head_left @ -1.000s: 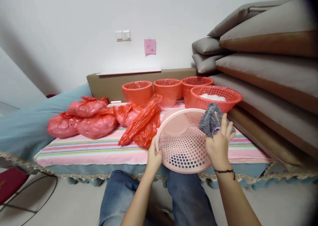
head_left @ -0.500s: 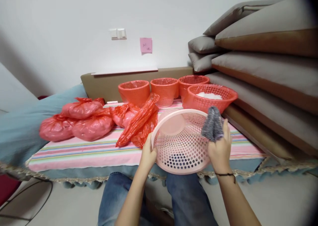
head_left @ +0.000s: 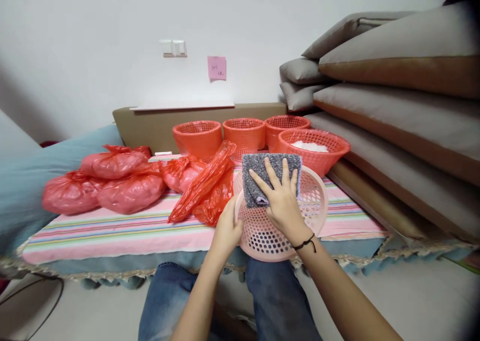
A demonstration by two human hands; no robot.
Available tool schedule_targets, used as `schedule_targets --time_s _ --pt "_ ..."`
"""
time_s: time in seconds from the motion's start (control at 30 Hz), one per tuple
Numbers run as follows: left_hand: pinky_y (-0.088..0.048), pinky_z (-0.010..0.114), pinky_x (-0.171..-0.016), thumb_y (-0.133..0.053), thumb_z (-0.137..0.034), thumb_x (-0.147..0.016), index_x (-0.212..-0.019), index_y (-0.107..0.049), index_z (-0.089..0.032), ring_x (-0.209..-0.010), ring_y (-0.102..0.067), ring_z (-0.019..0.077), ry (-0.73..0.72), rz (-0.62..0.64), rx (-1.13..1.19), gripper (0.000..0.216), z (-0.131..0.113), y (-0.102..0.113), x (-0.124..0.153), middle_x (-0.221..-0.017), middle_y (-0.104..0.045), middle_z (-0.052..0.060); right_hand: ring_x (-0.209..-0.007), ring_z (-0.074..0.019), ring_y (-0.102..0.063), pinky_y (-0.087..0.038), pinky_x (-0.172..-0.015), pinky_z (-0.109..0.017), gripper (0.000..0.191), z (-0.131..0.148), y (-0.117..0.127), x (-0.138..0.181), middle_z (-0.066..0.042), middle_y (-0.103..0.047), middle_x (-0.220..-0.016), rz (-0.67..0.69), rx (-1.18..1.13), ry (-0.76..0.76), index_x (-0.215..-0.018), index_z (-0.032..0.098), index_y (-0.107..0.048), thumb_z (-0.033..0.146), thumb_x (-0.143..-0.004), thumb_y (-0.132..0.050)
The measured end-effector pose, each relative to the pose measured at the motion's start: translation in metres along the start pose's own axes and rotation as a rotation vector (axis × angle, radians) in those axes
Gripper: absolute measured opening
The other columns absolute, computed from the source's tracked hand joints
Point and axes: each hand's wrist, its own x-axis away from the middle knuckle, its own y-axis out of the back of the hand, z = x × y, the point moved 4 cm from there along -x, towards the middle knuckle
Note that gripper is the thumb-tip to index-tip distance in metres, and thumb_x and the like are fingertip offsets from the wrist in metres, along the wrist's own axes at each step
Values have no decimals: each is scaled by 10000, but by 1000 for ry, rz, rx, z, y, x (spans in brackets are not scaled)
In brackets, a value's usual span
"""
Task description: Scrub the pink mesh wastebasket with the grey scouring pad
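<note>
A pale pink perforated basket [head_left: 315,206] is tilted toward me at the near edge of the table. My left hand [head_left: 228,226] grips its left rim with fingers closed. My right hand [head_left: 281,198] lies inside the basket with fingers spread flat, pressing a grey cloth [head_left: 258,173] against the basket's far inner wall. A dark band circles my right wrist.
Three red baskets [head_left: 243,133] and a wide red basket [head_left: 318,148] holding something white stand at the back. Several tied red plastic bags [head_left: 123,181] lie on the striped tablecloth [head_left: 123,226]. Grey cushions [head_left: 393,106] are stacked at the right. My jeans-clad knees are below.
My right hand moved the grey cloth from the basket's right rim into the basket and spread it flat. The view drifted slightly right.
</note>
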Motion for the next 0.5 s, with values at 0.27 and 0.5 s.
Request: schedule_targets --time_s 0.27,0.5 --pt "-317 445 -1196 -586 -204 -774 -1448 -402 -202 -1427 -424 270 235 -273 283 699 48 -50 54 -1496 -486 136 -1508 -440 79 -133 -1141 -760 1036 -12 -2 4 63 96 -1675 -41 -3 -84 -1581 398 -183 -7 -679 -493" --pt "-340 436 -1180 -548 -179 -748 -1313 -544 -184 -1331 -532 262 240 -281 239 565 44 -20 30 -1382 -600 120 -1503 -472 -25 -177 -1094 -790 953 -61 0 39 -54 24 -1685 -182 -83 -398 -1596 317 -177 45 -734 -482"
